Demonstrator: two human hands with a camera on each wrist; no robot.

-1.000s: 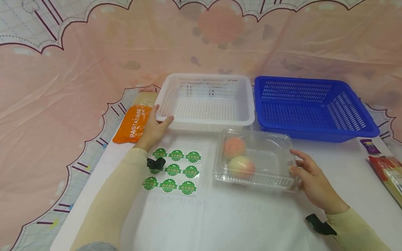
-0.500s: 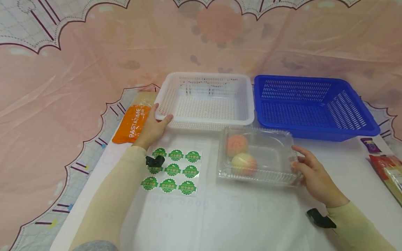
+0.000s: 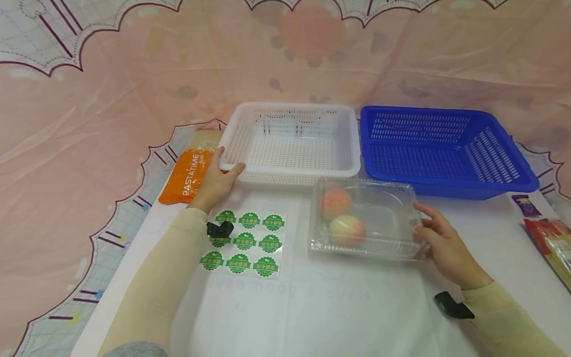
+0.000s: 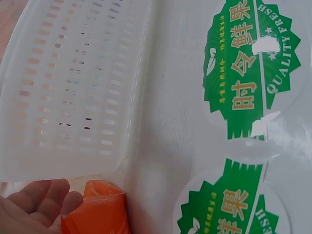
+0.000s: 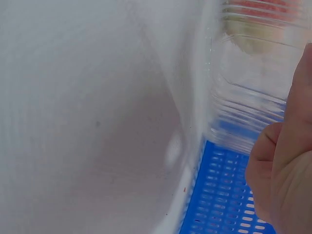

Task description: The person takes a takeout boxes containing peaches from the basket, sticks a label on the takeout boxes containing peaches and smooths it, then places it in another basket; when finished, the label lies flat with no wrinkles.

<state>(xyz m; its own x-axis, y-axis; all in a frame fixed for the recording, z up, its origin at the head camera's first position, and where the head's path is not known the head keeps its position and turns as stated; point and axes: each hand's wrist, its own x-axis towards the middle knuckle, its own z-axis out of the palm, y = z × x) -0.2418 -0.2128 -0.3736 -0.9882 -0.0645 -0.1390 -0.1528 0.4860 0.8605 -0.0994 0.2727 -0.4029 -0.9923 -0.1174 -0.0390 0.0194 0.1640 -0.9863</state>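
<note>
The white basket is slotted all over, and at its 3 o'clock stands a deep blue basket with the same slotted pattern. At 9 o'clock of the white basket lies an orange packet with white lettering. The sticker sheet carries nine green scalloped seals with white and orange writing. The clear box is see-through with ribbed walls; inside are two fruits, pink-orange and pale yellow blushed red. The desk is white. The backdrop cloth is pink with dark scalloped outlines. Both sleeves are cream.
</note>
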